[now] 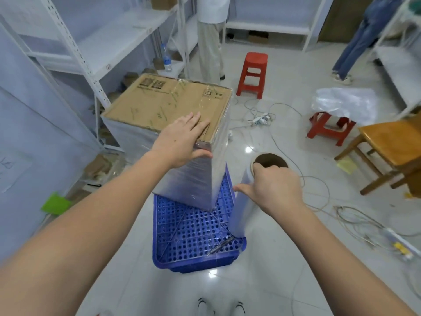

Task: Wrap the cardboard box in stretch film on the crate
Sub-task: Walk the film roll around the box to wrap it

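I am pressing my flat left hand (182, 137) on the cardboard box (164, 106) standing on the blue crate (196, 226), its sides already filmed and top mostly bare, while my right hand (273, 188) is gripping the stretch film roll (241, 210) beside the box.

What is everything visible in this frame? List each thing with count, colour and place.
cardboard box: 1, brown, sides film-wrapped, upright on the crate
crate: 1, blue, on the floor
stretch film roll: 1, clear, right of the box
stools: 2, red, floor behind
wooden chair: 1, brown, far right
shelving: white, left and rear
water bottle: 1, clear, on shelf
cables: pale, across the floor
bystanders: 2, standing at the back
left hand: flat on box top
right hand: gripping roll's top
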`<state>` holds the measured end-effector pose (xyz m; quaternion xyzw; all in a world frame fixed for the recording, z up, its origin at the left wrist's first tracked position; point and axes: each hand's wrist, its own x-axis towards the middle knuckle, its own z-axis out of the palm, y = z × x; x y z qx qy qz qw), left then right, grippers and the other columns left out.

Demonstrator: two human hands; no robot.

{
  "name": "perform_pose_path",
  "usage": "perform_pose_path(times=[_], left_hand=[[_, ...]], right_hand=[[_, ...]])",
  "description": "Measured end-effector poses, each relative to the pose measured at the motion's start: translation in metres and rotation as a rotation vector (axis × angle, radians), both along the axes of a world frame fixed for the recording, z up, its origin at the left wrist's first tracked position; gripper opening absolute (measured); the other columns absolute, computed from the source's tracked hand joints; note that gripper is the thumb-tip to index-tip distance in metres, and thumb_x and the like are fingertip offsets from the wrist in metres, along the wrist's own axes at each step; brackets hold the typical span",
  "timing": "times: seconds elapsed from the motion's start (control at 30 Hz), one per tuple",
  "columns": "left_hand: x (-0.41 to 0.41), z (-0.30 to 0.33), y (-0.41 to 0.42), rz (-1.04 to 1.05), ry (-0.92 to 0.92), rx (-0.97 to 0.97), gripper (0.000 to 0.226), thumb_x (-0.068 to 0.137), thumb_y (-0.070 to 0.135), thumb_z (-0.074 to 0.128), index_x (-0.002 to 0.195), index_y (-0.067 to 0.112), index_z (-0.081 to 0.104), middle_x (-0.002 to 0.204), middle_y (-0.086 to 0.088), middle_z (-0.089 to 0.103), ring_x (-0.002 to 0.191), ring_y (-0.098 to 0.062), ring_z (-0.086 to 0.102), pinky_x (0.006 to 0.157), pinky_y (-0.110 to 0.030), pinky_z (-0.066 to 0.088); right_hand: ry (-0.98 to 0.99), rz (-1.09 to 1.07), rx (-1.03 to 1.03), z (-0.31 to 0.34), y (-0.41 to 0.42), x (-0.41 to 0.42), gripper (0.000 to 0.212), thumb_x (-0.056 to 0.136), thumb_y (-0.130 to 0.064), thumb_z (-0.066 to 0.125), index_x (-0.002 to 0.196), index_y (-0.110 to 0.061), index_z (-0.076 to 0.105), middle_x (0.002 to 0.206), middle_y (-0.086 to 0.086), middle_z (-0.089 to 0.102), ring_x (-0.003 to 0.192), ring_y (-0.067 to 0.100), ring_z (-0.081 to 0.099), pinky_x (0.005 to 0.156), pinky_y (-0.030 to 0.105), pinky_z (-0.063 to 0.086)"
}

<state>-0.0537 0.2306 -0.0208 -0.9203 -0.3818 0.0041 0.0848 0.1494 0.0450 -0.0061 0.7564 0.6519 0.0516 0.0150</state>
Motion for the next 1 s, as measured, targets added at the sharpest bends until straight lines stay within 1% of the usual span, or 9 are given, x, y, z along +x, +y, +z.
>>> perform_pose_path(times=[0.1,0.3,0.4,0.53,0.63,0.73,0.8,0.9,1.0], left_hand=[[-0.001,0.001,0.003,0.004,0.007,0.007,0.113,0.079,0.093,0.021,0.165,0.021,0.012,0.172,-0.009,0.016,0.158,-0.027,0.016,0.129,-0.041,0.015],[0.016,0.012,0.009,0.07,0.008,-0.018,0.109,0.081,0.09,0.026,0.165,0.023,0.01,0.172,-0.008,0.014,0.158,-0.027,0.015,0.128,-0.041,0.013],[0.034,0.015,0.008,0.111,-0.001,-0.012,0.107,0.083,0.089,0.032,0.165,0.023,0.012,0.172,-0.008,0.016,0.158,-0.027,0.016,0.127,-0.04,0.014],[0.057,0.02,0.007,0.163,-0.003,-0.001,0.108,0.081,0.09,0.03,0.165,0.023,0.014,0.171,-0.009,0.018,0.157,-0.028,0.019,0.126,-0.043,0.017],[0.066,0.021,0.005,0.187,-0.005,-0.007,0.109,0.081,0.09,0.032,0.165,0.022,0.016,0.171,-0.01,0.019,0.157,-0.029,0.021,0.127,-0.045,0.019],[0.069,0.02,0.005,0.196,-0.013,0.0,0.109,0.082,0.09,0.032,0.165,0.021,0.016,0.171,-0.011,0.019,0.157,-0.029,0.021,0.127,-0.045,0.019],[0.068,0.018,0.005,0.193,-0.017,0.001,0.108,0.082,0.09,0.032,0.164,0.022,0.016,0.171,-0.011,0.019,0.157,-0.029,0.02,0.127,-0.044,0.018],[0.066,0.016,0.004,0.196,-0.021,-0.004,0.109,0.081,0.091,0.032,0.165,0.023,0.015,0.171,-0.009,0.017,0.158,-0.027,0.018,0.127,-0.044,0.017],[0.065,0.013,0.001,0.198,-0.037,-0.003,0.109,0.08,0.092,0.033,0.164,0.024,0.016,0.171,-0.009,0.018,0.158,-0.027,0.018,0.127,-0.043,0.017]], right_hand=[[0.055,0.017,0.006,-0.002,0.001,0.006,0.049,0.088,-0.068,0.047,0.073,-0.022,0.035,0.06,-0.005,0.046,0.059,0.02,0.049,0.053,0.031,0.034],[0.071,0.126,0.025,0.01,-0.01,0.017,0.053,0.083,-0.064,0.054,0.064,-0.021,0.028,0.056,-0.004,0.043,0.057,0.02,0.044,0.051,0.032,0.025],[0.085,0.252,-0.001,0.014,-0.015,0.01,0.056,0.082,-0.063,0.057,0.063,-0.022,0.023,0.056,-0.004,0.039,0.063,0.023,0.041,0.054,0.033,0.023],[0.044,0.483,0.123,0.015,-0.013,-0.013,0.062,0.064,-0.06,0.074,0.061,-0.025,0.023,0.047,-0.009,0.024,0.05,0.019,0.031,0.05,0.026,0.019],[0.081,0.582,0.177,0.013,-0.005,-0.027,0.059,0.063,-0.059,0.075,0.061,-0.026,0.026,0.047,-0.01,0.024,0.048,0.018,0.03,0.051,0.024,0.018],[0.119,0.66,0.197,0.013,0.002,-0.043,0.053,0.063,-0.054,0.077,0.06,-0.024,0.034,0.046,-0.009,0.026,0.046,0.018,0.032,0.053,0.025,0.02],[0.106,0.719,0.18,0.009,0.004,-0.049,0.046,0.065,-0.054,0.075,0.06,-0.023,0.042,0.043,-0.008,0.036,0.044,0.017,0.038,0.055,0.025,0.023],[0.107,0.794,0.141,0.002,0.004,-0.052,0.043,0.071,-0.053,0.071,0.063,-0.023,0.04,0.044,-0.007,0.041,0.043,0.018,0.039,0.056,0.026,0.028],[0.136,0.84,0.11,-0.006,0.003,-0.052,0.034,0.076,-0.05,0.067,0.066,-0.022,0.05,0.047,-0.005,0.049,0.045,0.019,0.039,0.059,0.029,0.04]])
